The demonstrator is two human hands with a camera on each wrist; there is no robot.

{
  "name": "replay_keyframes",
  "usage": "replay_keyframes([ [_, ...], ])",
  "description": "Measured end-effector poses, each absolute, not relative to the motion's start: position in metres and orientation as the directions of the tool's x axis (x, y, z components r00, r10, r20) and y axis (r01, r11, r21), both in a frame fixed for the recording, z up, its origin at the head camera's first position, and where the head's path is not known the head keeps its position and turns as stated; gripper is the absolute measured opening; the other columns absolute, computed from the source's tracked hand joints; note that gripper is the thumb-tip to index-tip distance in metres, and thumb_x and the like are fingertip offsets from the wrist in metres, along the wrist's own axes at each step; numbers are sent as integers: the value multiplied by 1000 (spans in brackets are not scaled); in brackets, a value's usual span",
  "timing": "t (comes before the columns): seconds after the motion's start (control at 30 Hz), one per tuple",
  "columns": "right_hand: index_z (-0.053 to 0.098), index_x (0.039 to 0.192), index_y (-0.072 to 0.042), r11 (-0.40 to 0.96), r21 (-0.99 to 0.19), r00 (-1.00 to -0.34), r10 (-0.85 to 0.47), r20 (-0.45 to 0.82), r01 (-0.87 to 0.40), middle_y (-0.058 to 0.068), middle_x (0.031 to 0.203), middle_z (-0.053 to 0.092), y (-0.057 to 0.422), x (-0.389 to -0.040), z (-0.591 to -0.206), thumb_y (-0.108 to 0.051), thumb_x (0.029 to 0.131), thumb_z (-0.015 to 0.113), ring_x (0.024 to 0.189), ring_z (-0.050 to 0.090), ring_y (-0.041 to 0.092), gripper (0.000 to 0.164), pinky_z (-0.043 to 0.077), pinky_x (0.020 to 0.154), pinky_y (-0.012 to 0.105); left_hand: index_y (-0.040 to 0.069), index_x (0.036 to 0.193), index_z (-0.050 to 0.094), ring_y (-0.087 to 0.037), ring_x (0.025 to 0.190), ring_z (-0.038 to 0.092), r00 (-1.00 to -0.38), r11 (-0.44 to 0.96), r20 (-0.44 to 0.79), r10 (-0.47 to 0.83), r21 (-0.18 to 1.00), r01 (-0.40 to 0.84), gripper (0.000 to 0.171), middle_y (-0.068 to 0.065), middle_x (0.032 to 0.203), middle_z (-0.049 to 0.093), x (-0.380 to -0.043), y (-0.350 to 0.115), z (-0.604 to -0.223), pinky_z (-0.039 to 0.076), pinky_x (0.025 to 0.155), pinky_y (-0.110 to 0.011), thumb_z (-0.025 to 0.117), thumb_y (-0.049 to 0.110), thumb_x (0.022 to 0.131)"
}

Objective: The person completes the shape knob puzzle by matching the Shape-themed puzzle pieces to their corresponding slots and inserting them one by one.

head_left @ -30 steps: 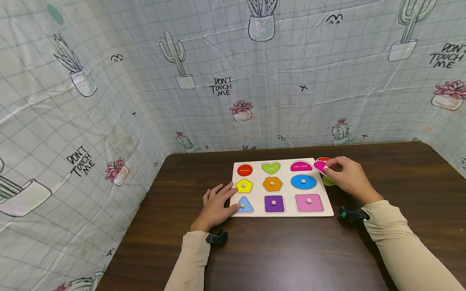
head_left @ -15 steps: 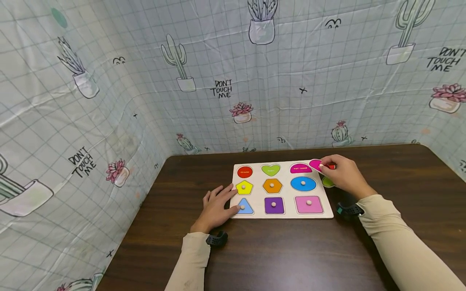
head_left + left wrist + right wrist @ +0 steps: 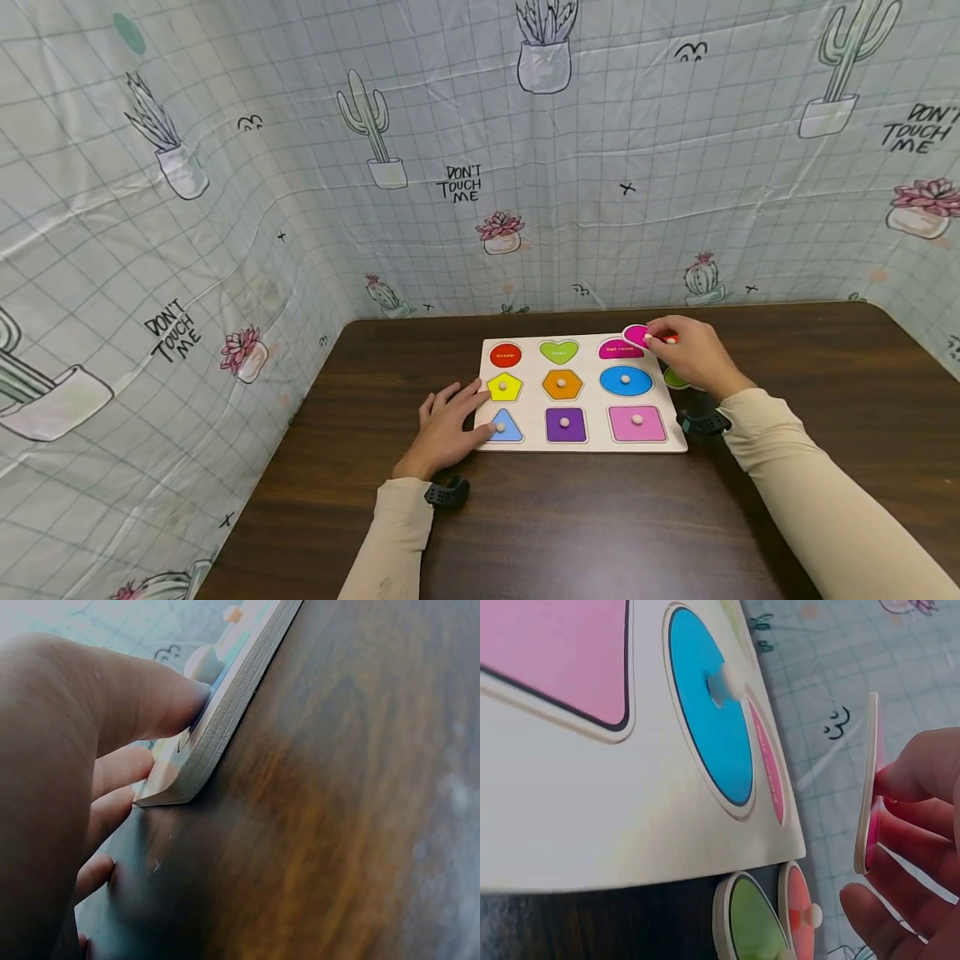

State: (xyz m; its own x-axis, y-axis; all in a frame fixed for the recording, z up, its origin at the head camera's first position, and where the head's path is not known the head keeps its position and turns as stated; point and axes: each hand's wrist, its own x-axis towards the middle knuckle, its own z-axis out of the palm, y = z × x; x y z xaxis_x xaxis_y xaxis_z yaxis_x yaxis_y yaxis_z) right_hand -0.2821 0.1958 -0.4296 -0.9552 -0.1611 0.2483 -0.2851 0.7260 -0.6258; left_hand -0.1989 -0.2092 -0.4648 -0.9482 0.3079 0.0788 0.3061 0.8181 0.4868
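My right hand pinches a magenta half-round puzzle piece by its knob. In the right wrist view the piece is tilted on edge, apart from the board. Below it in the head view is the matching magenta half-round recess, partly covered. My left hand rests at the left edge of the white shape puzzle board, fingers spread. Its thumb lies by the knob of the blue triangle, near the board's corner.
A green piece and a red piece with knobs lie beside the board's right corner. Knobbed pieces fill the two nearer rows; a red circle recess and a green heart recess show at the back. Patterned cloth hangs behind the table.
My right hand has moved left with the half-round piece, from the board's right edge to over the half-round recess. The left hand has stayed in place.
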Motion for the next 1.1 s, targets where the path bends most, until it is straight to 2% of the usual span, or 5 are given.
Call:
replay_keyframes([
  [0.27, 67, 120, 2, 716, -640, -960, -179, 218, -278, 23, 118, 65, 189, -290, -433, -20, 99, 63, 106, 57, 37, 30, 52, 88, 54, 22, 148, 53, -30, 148, 22, -950, 825, 73, 304, 479, 301, 60, 5, 160, 35, -199, -209, -465, 3, 115, -62, 60, 42, 92],
  [0.5, 67, 120, 2, 728, -618, -954, -200, 222, -296, 24, 118, 65, 183, -293, -434, -21, 99, 63, 110, 56, 41, 31, 48, 94, 58, 22, 148, 53, -30, 148, 22, -950, 829, 74, 304, 470, 302, 60, 5, 160, 35, -199, -210, -465, 4, 115, -62, 60, 43, 92],
  [0.8, 68, 118, 2, 727, -604, -945, -239, 224, -327, 20, 111, 67, 179, -302, -438, -19, 99, 64, 98, 58, 34, 29, 50, 89, 53, 23, 148, 52, -29, 148, 21, -953, 836, 64, 297, 465, 292, 60, 6, 161, 34, -200, -209, -464, 4, 116, -61, 59, 43, 92],
  [0.97, 69, 111, 3, 760, -546, -936, -283, 209, -352, 23, 114, 67, 176, -305, -437, -13, 97, 65, 98, 59, 34, 22, 51, 89, 53, 22, 149, 52, -30, 148, 21, -952, 840, 53, 301, 459, 291, 61, 5, 161, 34, -200, -208, -463, 4, 116, -61, 59, 43, 92],
  [1.1, 68, 112, 3, 803, -471, -931, -308, 196, -365, 24, 117, 66, 172, -306, -434, -13, 95, 66, 100, 60, 36, 24, 51, 91, 56, 22, 149, 52, -31, 148, 22, -951, 841, 55, 305, 453, 296, 61, 4, 161, 34, -200, -208, -464, 4, 116, -62, 59, 44, 93],
])
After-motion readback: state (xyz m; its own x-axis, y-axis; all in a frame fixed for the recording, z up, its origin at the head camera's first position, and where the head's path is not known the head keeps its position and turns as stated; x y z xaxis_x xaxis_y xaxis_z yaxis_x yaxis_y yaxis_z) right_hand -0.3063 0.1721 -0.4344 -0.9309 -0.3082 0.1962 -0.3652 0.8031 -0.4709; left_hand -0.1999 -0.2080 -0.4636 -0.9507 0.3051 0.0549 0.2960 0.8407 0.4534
